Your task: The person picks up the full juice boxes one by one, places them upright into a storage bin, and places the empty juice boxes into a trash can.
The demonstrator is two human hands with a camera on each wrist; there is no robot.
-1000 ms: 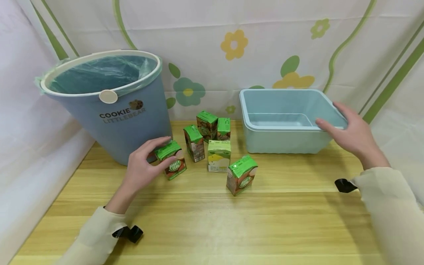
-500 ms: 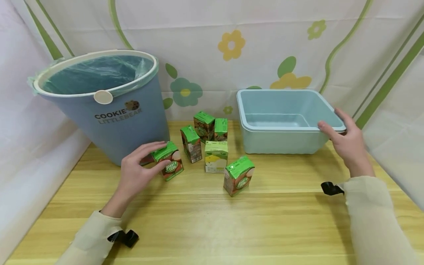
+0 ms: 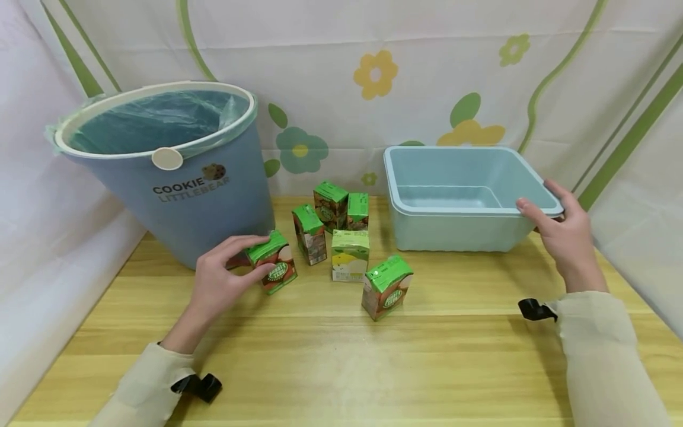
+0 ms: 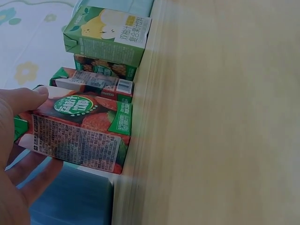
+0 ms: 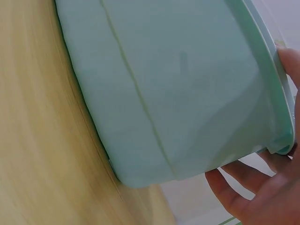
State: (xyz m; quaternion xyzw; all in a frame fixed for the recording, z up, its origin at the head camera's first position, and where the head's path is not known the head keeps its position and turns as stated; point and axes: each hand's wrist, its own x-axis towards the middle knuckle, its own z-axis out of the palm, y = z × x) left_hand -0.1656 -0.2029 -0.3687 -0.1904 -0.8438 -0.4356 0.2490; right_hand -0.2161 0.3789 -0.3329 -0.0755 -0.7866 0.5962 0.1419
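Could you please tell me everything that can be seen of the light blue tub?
The tub is light blue, rectangular with rounded corners, and looks like plastic. Its top is open, with a rim and the inner floor showing. In the right wrist view, a thin yellowish line crosses its outer wall. It stands upright on the table, right of the juice boxes, before the curtain; whether they touch is unclear. The right grip holds its right side, thumb over the rim.

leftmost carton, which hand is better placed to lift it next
Likely the left hand: it grips that carton between thumb and fingers, while the right hand holds the tub, well away from it.
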